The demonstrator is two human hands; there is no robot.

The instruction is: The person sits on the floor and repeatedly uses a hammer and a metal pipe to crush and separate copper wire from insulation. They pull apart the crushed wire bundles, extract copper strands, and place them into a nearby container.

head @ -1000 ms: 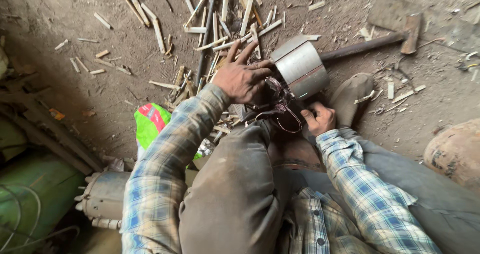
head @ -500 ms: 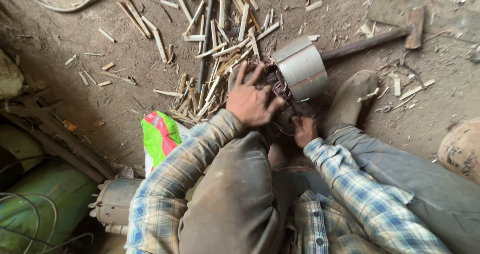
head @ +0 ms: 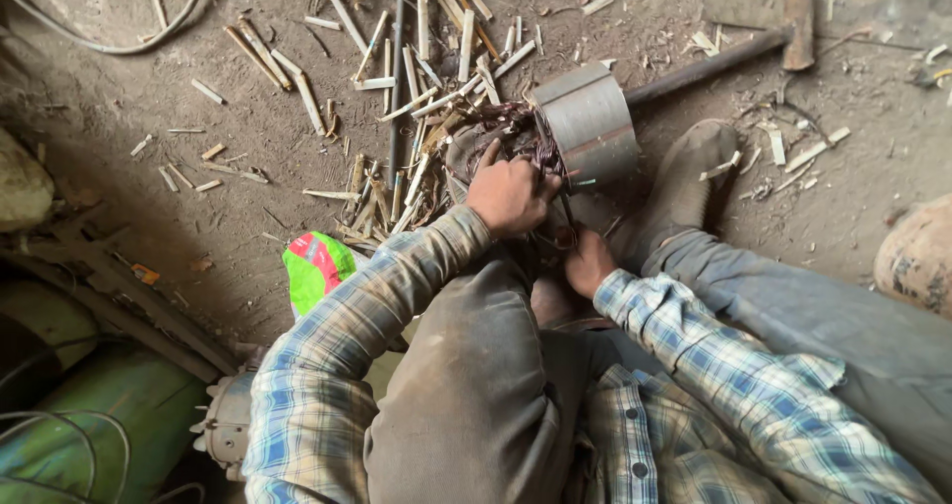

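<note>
1. Lying on its side on the dirt floor, toward the far edge of the view: a grey metal motor stator, dark copper windings spilling from its open end.
2. Gripping the windings with the left hand, fingers curled tight around the strands.
3. Pressing the right hand just below; fingers hidden, grip impossible to tell.
4. Lying scattered beyond: wooden slivers; resting behind the stator, a hammer.
</note>
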